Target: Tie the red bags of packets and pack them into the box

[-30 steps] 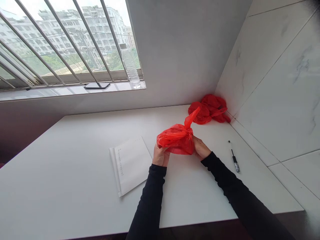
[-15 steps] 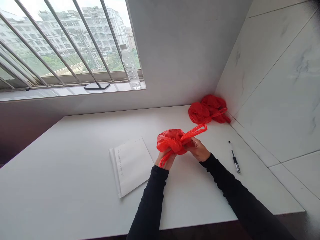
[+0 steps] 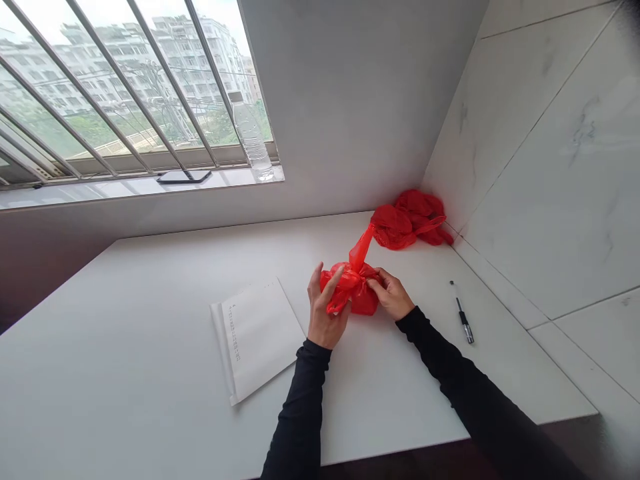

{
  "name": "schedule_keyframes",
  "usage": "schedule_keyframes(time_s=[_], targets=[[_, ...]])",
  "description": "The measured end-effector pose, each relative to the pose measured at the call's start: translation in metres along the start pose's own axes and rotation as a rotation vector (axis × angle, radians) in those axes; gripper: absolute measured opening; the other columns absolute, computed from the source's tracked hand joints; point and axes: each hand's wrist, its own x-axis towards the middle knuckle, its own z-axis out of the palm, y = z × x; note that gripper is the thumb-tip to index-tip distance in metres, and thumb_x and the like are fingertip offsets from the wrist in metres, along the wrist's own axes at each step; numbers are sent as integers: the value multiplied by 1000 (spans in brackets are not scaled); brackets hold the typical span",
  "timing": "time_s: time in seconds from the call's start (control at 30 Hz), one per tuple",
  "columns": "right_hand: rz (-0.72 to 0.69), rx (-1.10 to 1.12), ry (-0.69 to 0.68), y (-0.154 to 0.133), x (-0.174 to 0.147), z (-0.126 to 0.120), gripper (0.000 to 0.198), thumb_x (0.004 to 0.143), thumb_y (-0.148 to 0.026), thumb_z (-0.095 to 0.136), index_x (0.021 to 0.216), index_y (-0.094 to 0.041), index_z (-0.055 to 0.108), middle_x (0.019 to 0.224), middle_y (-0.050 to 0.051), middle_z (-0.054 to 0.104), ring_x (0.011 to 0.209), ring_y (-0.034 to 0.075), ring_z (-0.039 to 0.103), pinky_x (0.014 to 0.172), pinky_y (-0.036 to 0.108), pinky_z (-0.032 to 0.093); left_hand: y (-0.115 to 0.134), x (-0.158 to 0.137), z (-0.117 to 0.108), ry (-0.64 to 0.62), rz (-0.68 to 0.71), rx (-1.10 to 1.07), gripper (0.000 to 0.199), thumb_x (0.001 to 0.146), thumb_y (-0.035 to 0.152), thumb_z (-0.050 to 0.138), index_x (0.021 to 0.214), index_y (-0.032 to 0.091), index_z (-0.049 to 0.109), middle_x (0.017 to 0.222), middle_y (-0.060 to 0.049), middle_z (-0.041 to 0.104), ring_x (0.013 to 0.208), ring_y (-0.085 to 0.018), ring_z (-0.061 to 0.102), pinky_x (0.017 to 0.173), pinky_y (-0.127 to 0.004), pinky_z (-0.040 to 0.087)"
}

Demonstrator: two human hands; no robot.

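Note:
A red plastic bag (image 3: pixel 366 303), bunched and knotted, is between my hands above the white table. One loop of it sticks up toward the back. My left hand (image 3: pixel 326 317) cups the bag's left side, a couple of fingers raised and spread around it, the thumb partly hidden by the plastic. On the right, my right hand (image 3: pixel 395 297) pinches the gathered plastic near the knot between thumb and fingers. Just behind lies a heap of crumpled red plastic bags (image 3: pixel 413 219) in the table's back corner.
A white padded envelope (image 3: pixel 263 340) lies left of my hands on the white table (image 3: pixel 125 347). To the right is a pen (image 3: pixel 465 323). On the windowsill are a phone (image 3: pixel 184 177) and a clear bottle (image 3: pixel 254 147). Tiled wall (image 3: pixel 565 220) bounds the right side.
My left hand has come from beneath the bag to its left side, fingers now showing. The bag has turned, its long loop now pointing up and back. The view has shifted slightly.

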Motion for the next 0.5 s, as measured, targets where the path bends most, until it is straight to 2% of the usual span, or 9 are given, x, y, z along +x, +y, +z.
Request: schedule_keyframes(time_s=[0.07,0.1,0.13,0.2,0.27,0.37,0.43,0.5], targets=[[-15,-69,60,-4,-2,1,21,79,-44,69,85,-23,69,106,8,65,114,31,53,105,48,39,-3,0,2,-38,6,34,38,88,29,66,125,37,67,156,-3,36,147,-32,24,119,-54,24],[-27,-97,91,-7,-3,2,22,77,-43,72,86,-23,70,115,9,62,124,33,46,112,50,30,-5,0,3,-38,10,35,33,90,30,64,122,37,69,152,-3,42,147,-32,25,119,-55,23],[-41,-118,116,-10,-4,2,26,76,-43,72,93,-24,71,123,9,60,130,33,39,115,50,24,-6,1,4,-39,17,32,31,91,30,62,120,37,70,148,-4,48,146,-31,27,119,-55,23],[-71,-117,131,-17,-6,2,39,79,-43,70,114,-26,67,134,8,55,135,31,35,118,49,20,-7,1,6,-59,35,18,28,94,31,59,118,37,71,141,-4,56,142,-29,34,119,-54,23],[-86,-42,108,-22,-7,3,42,81,-45,70,119,-27,64,133,7,57,131,29,41,116,47,25,-5,1,6,-91,37,-24,28,95,33,57,118,37,72,136,-4,60,138,-28,41,120,-53,21],[-67,108,64,-23,-6,3,28,82,-49,71,95,-25,68,104,6,66,109,28,56,103,44,41,-1,0,6,-118,-8,-94,31,98,38,49,123,37,69,136,-4,61,137,-27,43,122,-50,18],[-53,180,91,-20,-3,1,27,85,-51,66,85,-25,62,88,3,64,92,24,59,92,41,48,1,0,4,-106,-39,-97,36,101,40,42,129,37,65,138,-4,59,138,-25,40,121,-48,20],[-45,253,171,-15,1,-1,25,88,-50,60,85,-25,56,85,2,61,85,21,58,87,39,49,0,1,2,-69,-51,-50,39,101,42,39,132,37,63,141,-3,57,138,-25,38,120,-47,23]])
